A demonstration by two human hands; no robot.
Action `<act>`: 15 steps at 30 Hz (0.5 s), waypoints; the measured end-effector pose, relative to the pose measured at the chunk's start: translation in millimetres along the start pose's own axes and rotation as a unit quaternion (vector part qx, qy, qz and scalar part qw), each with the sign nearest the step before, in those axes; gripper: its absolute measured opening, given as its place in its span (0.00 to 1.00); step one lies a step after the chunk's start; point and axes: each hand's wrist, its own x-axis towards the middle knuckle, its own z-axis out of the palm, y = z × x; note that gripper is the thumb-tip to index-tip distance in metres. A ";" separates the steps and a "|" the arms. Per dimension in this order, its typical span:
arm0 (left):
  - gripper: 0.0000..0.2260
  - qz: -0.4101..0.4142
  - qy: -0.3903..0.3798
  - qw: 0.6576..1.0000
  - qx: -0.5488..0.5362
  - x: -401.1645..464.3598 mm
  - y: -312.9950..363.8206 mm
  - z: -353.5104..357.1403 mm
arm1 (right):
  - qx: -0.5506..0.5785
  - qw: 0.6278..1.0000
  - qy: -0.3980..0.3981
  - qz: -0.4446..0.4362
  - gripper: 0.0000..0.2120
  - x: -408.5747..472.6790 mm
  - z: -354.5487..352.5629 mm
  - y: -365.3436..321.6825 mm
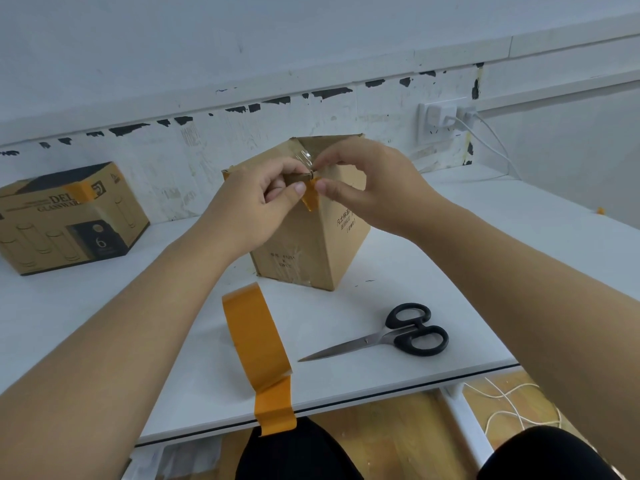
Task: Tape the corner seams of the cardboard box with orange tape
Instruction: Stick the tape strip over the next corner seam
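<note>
I am working at the near top corner of the cardboard box (pixel 304 244), which is standing upright on the white table (pixel 485 258) straight ahead of both hands. My left hand (pixel 256 202) and right hand (pixel 367 192) are meeting over that corner, thumbs and fingers pinching a short orange tape piece (pixel 310 199) that is hanging crumpled down the corner edge. Clear film is shining on the flap just above my fingers. Below my left wrist the orange tape roll (pixel 254 337) is standing on edge, its loose end drooping over the table's front edge. Scissors (pixel 398 336) are lying under my right forearm, with bare tabletop around them. Far left of my left hand is sitting a printed glassware box (pixel 69 220).
</note>
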 end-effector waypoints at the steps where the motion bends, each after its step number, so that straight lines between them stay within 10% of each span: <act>1: 0.07 0.004 0.003 1.000 -0.001 -0.5 0.0 0.4 | 0.002 1.000 0.005 0.006 0.10 1.2 1.1 -0.2; 15: 0.07 -0.003 0.039 0.997 -0.070 0.1 -8.4 10.4 | 0.131 0.989 0.052 0.040 0.04 0.0 15.7 0.7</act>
